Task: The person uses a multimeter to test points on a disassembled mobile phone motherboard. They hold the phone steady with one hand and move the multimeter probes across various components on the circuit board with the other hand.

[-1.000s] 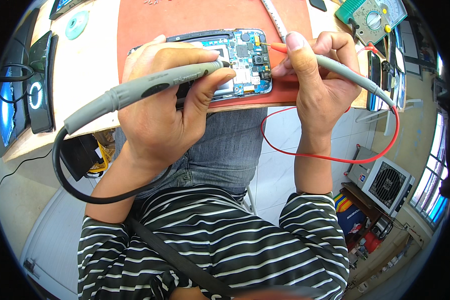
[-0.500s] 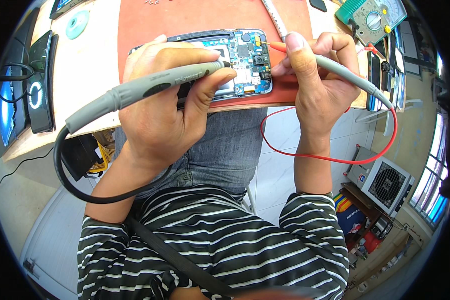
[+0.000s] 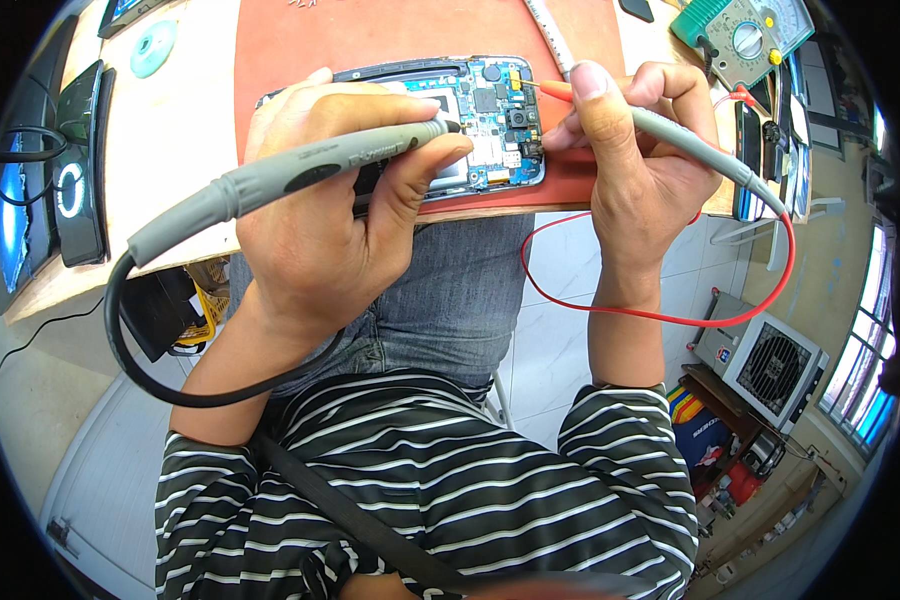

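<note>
An opened phone (image 3: 490, 100) with a bare blue circuit board lies at the front of the workbench, partly covered by my left hand (image 3: 320, 200). That hand is closed on a grey test probe (image 3: 300, 165) with a black lead; its dark nose meets the middle of the board. A second grey test probe (image 3: 690, 150), with an orange tip and a red lead, is pinched in my right hand (image 3: 640, 150). Its thin metal needle reaches the board's upper right, near a small yellow part. Whether either needle truly touches the board is too small to tell.
Under the phone lies an orange-red mat (image 3: 320, 40). A green analog multimeter (image 3: 745, 40) stands at the far right. Behind my right hand is a white pen-like tool (image 3: 548, 35). Black devices (image 3: 82, 170) and a pale green round lid (image 3: 154, 48) sit left.
</note>
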Demonstrator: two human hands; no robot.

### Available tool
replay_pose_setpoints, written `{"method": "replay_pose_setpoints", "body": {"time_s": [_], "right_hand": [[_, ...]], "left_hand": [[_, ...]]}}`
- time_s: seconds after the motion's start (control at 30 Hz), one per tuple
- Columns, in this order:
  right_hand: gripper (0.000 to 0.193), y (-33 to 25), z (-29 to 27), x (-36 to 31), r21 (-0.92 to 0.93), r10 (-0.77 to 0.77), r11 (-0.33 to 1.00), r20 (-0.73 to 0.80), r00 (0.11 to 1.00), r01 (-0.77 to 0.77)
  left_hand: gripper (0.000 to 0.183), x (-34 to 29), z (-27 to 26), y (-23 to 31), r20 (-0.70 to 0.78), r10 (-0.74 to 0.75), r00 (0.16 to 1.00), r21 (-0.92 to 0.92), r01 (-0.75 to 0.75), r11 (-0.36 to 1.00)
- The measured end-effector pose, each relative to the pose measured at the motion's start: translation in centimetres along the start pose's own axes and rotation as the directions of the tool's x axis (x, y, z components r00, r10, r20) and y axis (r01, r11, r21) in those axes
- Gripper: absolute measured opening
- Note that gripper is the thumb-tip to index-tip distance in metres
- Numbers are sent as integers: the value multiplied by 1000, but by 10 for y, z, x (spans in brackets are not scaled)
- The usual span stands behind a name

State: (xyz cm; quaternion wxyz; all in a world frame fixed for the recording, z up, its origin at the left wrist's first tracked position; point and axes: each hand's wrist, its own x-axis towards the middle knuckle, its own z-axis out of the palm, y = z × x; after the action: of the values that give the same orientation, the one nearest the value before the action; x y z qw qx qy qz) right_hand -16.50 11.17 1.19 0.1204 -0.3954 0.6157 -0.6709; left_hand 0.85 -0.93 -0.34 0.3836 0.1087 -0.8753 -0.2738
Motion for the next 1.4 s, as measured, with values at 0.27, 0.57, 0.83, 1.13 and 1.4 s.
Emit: {"method": "replay_pose_setpoints", "body": {"time_s": [0.27, 0.57, 0.83, 1.13, 1.4], "right_hand": [[26, 0, -1, 0, 21, -6, 1000, 15, 1000, 5], [27, 0, -1, 0, 16, -9, 1000, 14, 1000, 9], [26, 0, 0, 0, 7, -1, 1000, 2, 1000, 1], [26, 1, 0, 1, 29, -31, 999, 11, 999, 30], [26, 0, 3, -1, 4, -12, 1000, -8, 1000, 12]], "left_hand": [[19, -1, 1, 0, -17, 9, 1000, 9, -9, 1000], [20, -1, 1, 0, -16, 8, 1000, 7, -8, 1000], [20, -1, 1, -1, -11, 1, 1000, 2, -1, 1000], [20, -1, 1, 0, -18, 16, 1000, 10, -16, 1000], [20, -1, 1, 0, -8, -7, 1000, 4, 7, 1000]]}}
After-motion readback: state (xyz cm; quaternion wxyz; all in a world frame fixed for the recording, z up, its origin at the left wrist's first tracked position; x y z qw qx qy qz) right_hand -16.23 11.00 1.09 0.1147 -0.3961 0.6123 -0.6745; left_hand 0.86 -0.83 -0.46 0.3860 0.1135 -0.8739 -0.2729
